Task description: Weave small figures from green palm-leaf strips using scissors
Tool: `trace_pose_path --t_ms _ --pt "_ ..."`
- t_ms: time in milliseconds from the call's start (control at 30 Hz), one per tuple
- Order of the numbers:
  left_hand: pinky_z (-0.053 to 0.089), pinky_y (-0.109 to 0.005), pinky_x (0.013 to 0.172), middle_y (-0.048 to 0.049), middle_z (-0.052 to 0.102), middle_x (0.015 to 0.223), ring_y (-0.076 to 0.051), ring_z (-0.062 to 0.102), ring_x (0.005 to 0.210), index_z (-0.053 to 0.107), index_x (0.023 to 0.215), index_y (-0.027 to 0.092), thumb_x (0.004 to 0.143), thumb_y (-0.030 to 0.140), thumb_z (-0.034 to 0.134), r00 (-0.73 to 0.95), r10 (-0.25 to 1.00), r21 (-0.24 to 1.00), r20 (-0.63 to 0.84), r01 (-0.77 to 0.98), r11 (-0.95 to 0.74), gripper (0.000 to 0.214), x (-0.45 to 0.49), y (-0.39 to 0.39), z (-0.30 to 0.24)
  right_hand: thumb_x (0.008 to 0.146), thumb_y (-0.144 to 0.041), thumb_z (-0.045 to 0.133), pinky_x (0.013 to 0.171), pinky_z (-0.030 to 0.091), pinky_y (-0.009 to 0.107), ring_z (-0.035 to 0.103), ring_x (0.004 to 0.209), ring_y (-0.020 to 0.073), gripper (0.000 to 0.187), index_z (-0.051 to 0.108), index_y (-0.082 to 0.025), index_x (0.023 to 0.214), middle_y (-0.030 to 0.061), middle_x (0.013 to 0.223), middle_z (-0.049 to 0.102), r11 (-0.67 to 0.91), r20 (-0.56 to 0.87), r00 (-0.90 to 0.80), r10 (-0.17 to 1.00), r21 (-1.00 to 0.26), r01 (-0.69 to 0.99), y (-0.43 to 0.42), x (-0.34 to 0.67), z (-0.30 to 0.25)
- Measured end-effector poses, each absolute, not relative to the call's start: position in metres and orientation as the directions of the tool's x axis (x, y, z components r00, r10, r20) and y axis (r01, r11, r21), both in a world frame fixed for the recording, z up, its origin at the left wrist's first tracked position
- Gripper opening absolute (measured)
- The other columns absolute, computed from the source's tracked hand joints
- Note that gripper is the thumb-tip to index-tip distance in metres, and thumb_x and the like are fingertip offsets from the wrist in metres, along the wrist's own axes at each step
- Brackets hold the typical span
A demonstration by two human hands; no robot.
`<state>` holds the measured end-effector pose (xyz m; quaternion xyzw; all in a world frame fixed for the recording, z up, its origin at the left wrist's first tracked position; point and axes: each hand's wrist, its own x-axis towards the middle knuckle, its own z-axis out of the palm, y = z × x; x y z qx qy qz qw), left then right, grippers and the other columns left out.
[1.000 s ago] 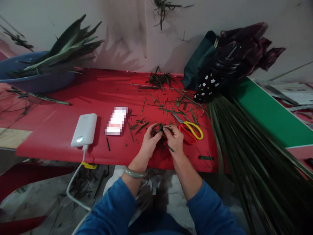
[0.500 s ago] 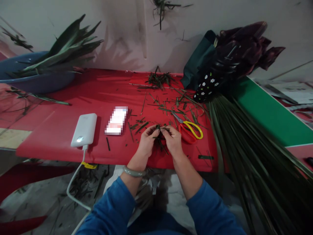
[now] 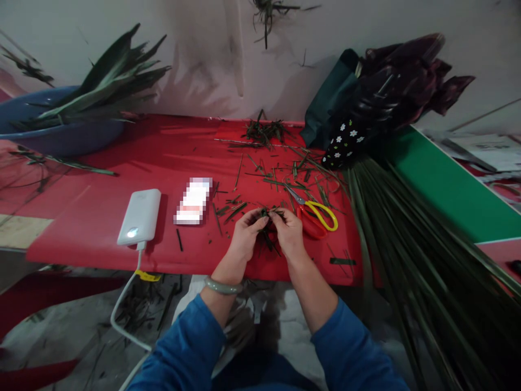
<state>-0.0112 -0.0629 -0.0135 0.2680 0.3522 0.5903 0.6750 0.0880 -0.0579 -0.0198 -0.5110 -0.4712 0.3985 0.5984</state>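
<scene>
- Leaf-strip bundle (image 3: 265,214), dark green, one: you are holding it over the front of the red counter (image 3: 179,155).
- Left hand (image 3: 245,234) and right hand (image 3: 289,232): both are pinching the bundle, thumbs nearly meeting.
- Scissors (image 3: 308,205), red and yellow handles: lying just beside your right hand.
- Leaf scraps (image 3: 264,132): lying scattered beyond.
- Phone (image 3: 193,202), white power bank (image 3: 140,216): resting to your left.

The area is apparently a handcraft workspace. Indicators: leaf offcuts (image 3: 265,132) and scissors (image 3: 301,200) on a red-covered bench (image 3: 163,149).
</scene>
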Motion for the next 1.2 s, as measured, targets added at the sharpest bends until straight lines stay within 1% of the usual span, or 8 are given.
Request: trace_pose_path --t_ms 167,333,400,567,700,900,1033,1200 --pt "0.041 -0.022 0.073 0.0013 0.063 0.076 -0.008 0.056 0.070 0.064 0.079 0.017 0.054 0.017 0.071 0.052 0.985 0.775 -0.167 -0.611 0.164 0.025 -0.0118 -0.0632 -0.0123 0.067 -0.031 0.061 0.062 0.043 0.024 0.054 0.063 0.0112 0.013 0.059 -0.018 0.072 -0.0026 0.066 0.060 0.172 0.144 0.245 0.959 -0.981 -0.094 -0.0580 0.0874 -0.0188" --pt "0.042 -0.022 0.069 0.0010 0.063 0.074 -0.008 0.056 0.065 0.064 0.081 0.017 0.054 0.019 0.071 0.011 0.976 0.752 -0.218 -0.636 0.175 0.028 -0.0127 -0.0636 -0.0113 0.074 -0.036 0.053 0.064 0.042 0.024 0.052 0.063 0.0100 0.020 0.058 -0.017 0.073 -0.0015 0.067 0.057 0.256 0.151 0.431 0.890 -0.947 -0.196 -0.0577 0.0902 -0.0157" --pt "0.042 -0.021 0.068 0.0012 0.064 0.074 -0.007 0.056 0.065 0.065 0.081 0.018 0.054 0.019 0.071 0.024 0.975 0.739 -0.221 -0.648 0.184 0.027 -0.0133 -0.0640 -0.0108 0.074 -0.035 0.054 0.067 0.042 0.025 0.053 0.067 0.0104 0.019 0.058 -0.017 0.077 -0.0008 0.072 0.058 0.266 0.138 0.473 0.870 -0.940 -0.214 -0.0566 0.0911 -0.0159" --pt "0.042 -0.022 0.074 0.0005 0.066 0.078 -0.008 0.058 0.070 0.066 0.082 0.018 0.054 0.018 0.071 0.091 0.972 0.746 -0.216 -0.628 0.224 0.028 -0.0136 -0.0662 -0.0102 0.070 -0.033 0.059 0.077 0.040 0.028 0.053 0.082 0.0126 0.027 0.058 -0.018 0.092 0.0021 0.091 0.059 0.233 0.159 0.358 0.920 -0.957 -0.173 -0.0559 0.0905 -0.0179" --pt "0.041 -0.023 0.077 0.0001 0.066 0.082 -0.010 0.058 0.074 0.067 0.083 0.019 0.054 0.017 0.070 0.137 0.973 0.770 -0.186 -0.594 0.231 0.029 -0.0127 -0.0679 -0.0104 0.069 -0.033 0.059 0.076 0.041 0.029 0.053 0.084 0.0139 0.035 0.056 -0.021 0.102 0.0028 0.102 0.057 0.214 0.153 0.335 0.930 -0.965 -0.153 -0.0569 0.0905 -0.0185" --pt "0.041 -0.021 0.075 0.0014 0.066 0.081 -0.008 0.056 0.072 0.067 0.083 0.021 0.055 0.016 0.070 0.130 0.976 0.794 -0.177 -0.567 0.220 0.029 -0.0118 -0.0678 -0.0125 0.071 -0.029 0.058 0.087 0.036 0.035 0.048 0.101 0.0178 0.011 0.061 -0.019 0.075 0.0050 0.104 0.056 0.380 0.329 0.418 0.847 -0.924 -0.045 -0.0561 0.0921 -0.0171" --pt "0.041 -0.021 0.075 0.0010 0.065 0.082 -0.008 0.056 0.073 0.066 0.084 0.020 0.056 0.018 0.069 0.091 0.983 0.798 -0.159 -0.574 0.182 0.028 -0.0117 -0.0662 -0.0151 0.071 -0.025 0.058 0.092 0.033 0.037 0.048 0.103 0.0177 0.008 0.062 -0.019 0.075 0.0052 0.105 0.056 0.420 0.377 0.416 0.827 -0.907 -0.013 -0.0563 0.0926 -0.0169" --pt "0.041 -0.021 0.076 0.0010 0.064 0.080 -0.008 0.056 0.074 0.065 0.083 0.019 0.057 0.017 0.069 0.015 0.987 0.775 -0.158 -0.618 0.133 0.027 -0.0114 -0.0644 -0.0149 0.072 -0.023 0.057 0.093 0.033 0.037 0.048 0.103 0.0173 0.006 0.061 -0.019 0.074 0.0056 0.104 0.055 0.425 0.388 0.397 0.832 -0.905 -0.005 -0.0567 0.0927 -0.0169"
